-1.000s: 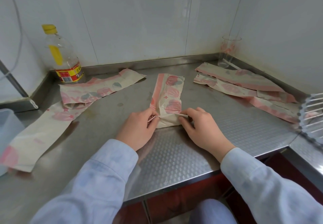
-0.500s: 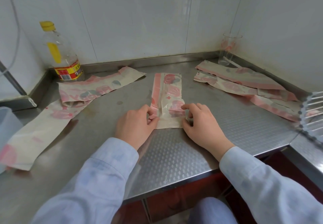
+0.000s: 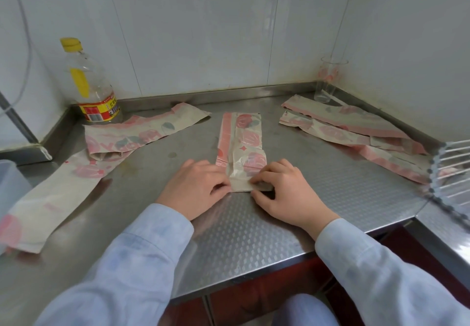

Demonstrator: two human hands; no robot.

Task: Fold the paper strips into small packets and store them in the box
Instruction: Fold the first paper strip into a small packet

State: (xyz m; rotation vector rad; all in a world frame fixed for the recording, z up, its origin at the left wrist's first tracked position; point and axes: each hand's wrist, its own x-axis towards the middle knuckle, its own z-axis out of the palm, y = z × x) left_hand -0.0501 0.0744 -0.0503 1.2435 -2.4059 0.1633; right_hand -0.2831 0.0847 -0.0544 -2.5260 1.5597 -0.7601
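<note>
A cream paper strip (image 3: 243,138) with pink rose prints lies lengthwise in the middle of the steel counter (image 3: 241,226). Its near end is folded over into a narrow flap. My left hand (image 3: 194,188) pinches the flap's left corner. At the right corner my right hand (image 3: 284,192) presses and grips the fold with thumb and fingers. More printed strips lie loose: two on the left (image 3: 76,170) and a pile on the right (image 3: 356,135). A translucent plastic box (image 3: 10,185) shows at the far left edge, partly cut off.
A nearly empty plastic bottle (image 3: 89,89) with a yellow cap stands in the back left corner. A clear glass (image 3: 328,81) stands in the back right corner. A white wire rack (image 3: 455,170) juts in at the right edge. Tiled walls close the back and right.
Both hands have rolled the strip's near end forward and pressed it flat, so the fold now sits lower under the fingertips. The strip has straightened on the counter.
</note>
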